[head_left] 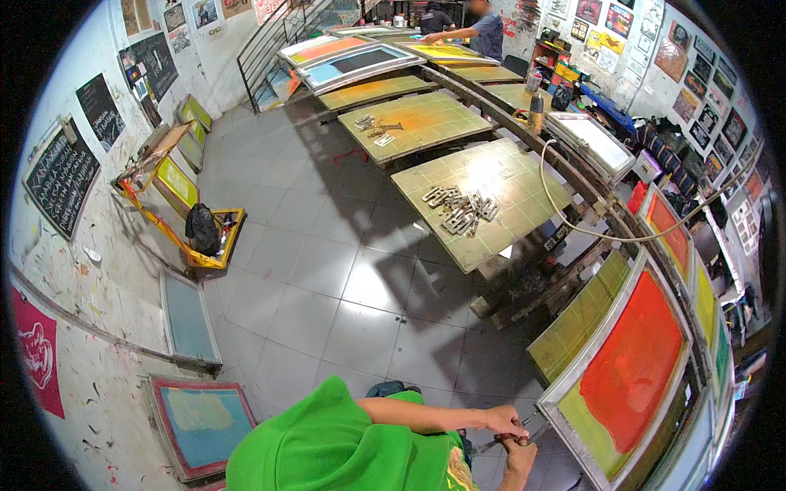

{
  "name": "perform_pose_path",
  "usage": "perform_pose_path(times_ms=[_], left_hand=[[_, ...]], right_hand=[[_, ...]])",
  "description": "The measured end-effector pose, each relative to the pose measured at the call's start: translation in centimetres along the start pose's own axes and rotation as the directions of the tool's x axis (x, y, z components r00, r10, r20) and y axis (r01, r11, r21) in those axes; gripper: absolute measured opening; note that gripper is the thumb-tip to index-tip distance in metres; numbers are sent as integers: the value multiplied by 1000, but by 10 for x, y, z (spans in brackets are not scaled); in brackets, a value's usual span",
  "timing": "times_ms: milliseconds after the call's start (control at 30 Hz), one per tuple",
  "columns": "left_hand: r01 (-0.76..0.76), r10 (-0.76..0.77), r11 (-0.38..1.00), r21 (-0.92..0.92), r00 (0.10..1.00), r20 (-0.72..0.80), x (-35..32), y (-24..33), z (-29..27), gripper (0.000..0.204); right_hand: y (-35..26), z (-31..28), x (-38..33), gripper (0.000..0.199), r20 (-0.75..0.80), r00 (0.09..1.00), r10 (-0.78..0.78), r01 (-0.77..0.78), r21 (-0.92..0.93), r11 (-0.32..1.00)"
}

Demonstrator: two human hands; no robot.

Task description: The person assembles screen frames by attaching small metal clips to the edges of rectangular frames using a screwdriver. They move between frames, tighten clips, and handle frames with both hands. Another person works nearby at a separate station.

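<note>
My left hand point(503, 421) reaches across from a green sleeve point(336, 434), its fingers curled together. Just below it, my right hand point(518, 455) is closed around a small dark tool with a reddish handle point(511, 439). The two hands meet at this tool, and its exact kind is too small to make out. What my left fingers pinch is hidden. Close by on the right leans a silkscreen frame point(634, 364) with an orange-red area on its mesh. My hands are beside its lower left corner, apparently not touching it.
A long rack carries several printing boards; metal pieces point(460, 210) lie on the nearest board point(499, 176). A hose point(565, 217) arcs over the rack. Frames point(201, 425) lean along the left wall near a yellow cart point(217, 260). Another person point(483, 37) stands at the far end.
</note>
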State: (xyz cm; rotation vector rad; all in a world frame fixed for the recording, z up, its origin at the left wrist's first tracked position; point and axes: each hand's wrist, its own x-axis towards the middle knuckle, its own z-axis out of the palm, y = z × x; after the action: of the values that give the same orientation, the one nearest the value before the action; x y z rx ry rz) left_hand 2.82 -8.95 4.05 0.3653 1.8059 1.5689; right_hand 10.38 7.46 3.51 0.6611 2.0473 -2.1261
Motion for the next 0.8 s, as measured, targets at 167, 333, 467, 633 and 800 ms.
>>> perform_pose_path(times_ms=[167, 333, 467, 633, 800], left_hand=[[22, -19, 1000, 13, 980, -199, 9, -12, 12, 41], [-11, 14, 1000, 14, 973, -231, 19, -32, 24, 42], [-112, 131, 987, 114, 977, -169, 24, -38, 21, 54], [-45, 45, 999, 6, 999, -20, 33, -47, 18, 44], [118, -93, 951, -285, 991, 98, 25, -16, 20, 35]], right_hand=[[21, -8, 9, 20, -74, 993, -96, 59, -396, 916], [9, -20, -7, 26, 59, 991, 119, -117, -36, 993], [-18, -27, -18, 39, 107, 991, 85, -59, -232, 971], [-36, -27, -7, 30, 87, 982, 168, -140, -262, 955], [-31, -17, -6, 24, 49, 982, 183, -167, -232, 958]])
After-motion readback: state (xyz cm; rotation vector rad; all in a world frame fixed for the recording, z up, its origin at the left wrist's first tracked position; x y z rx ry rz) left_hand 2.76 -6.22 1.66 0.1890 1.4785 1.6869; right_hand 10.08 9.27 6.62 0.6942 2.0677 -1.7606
